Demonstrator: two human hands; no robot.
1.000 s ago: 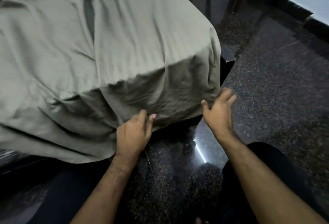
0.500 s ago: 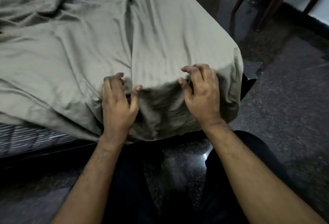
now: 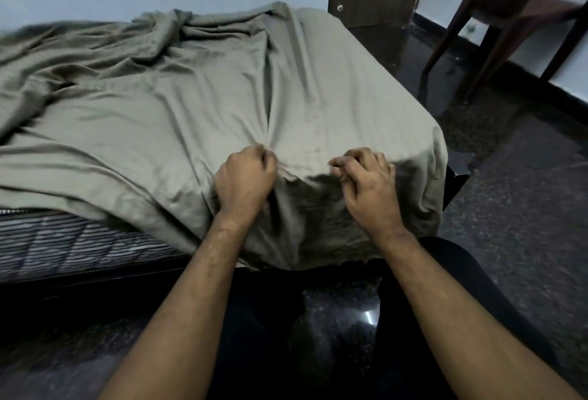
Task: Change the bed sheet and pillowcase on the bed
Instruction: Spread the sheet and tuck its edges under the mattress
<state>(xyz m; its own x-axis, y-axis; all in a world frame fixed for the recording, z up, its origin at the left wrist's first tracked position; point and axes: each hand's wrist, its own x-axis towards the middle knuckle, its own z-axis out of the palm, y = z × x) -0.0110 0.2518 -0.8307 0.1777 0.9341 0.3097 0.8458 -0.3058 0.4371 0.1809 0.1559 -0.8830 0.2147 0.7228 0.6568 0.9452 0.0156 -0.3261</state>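
Dark speckled floor (image 3: 525, 208), chair (image 3: 509, 11) by the wall; both left hand (image 3: 243, 181) and right hand (image 3: 370, 188) bunched up the sheet (image 3: 159, 113) at the bed's near edge.

No text, label, brand, number or sign can be read.

Grey-green sheet (image 3: 191, 107) rumpled, draped over mattress corner.
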